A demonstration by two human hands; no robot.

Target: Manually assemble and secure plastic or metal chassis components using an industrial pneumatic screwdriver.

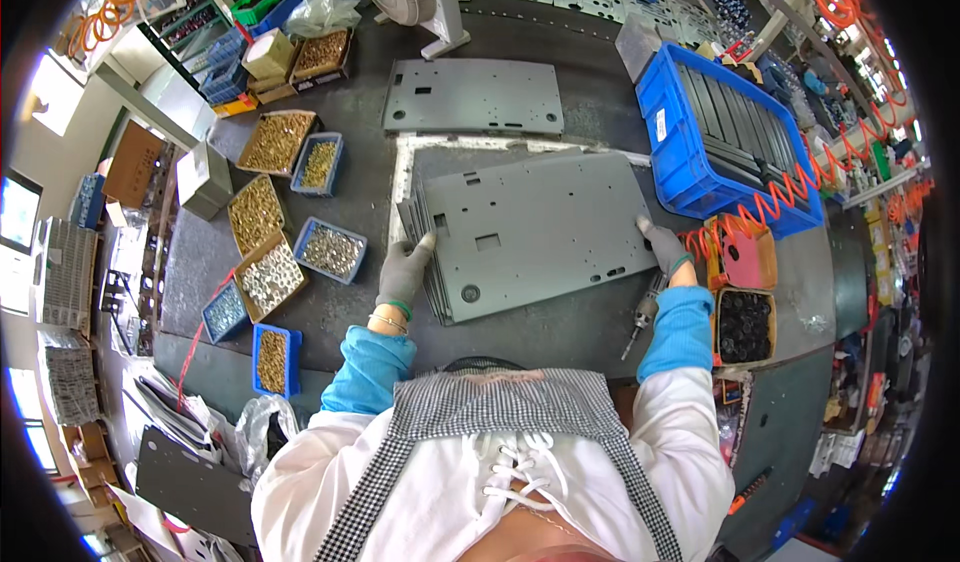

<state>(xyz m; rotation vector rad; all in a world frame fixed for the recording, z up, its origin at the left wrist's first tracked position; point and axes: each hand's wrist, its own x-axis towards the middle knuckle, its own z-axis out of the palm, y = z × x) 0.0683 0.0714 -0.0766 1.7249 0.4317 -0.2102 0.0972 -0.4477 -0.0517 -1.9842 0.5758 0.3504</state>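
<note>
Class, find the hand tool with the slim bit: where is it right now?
In the head view, the tool is right of centre, just left of the right blue sleeve and below the right hand.

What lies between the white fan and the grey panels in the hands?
In the head view, a separate grey panel lies on the dark table.
</note>
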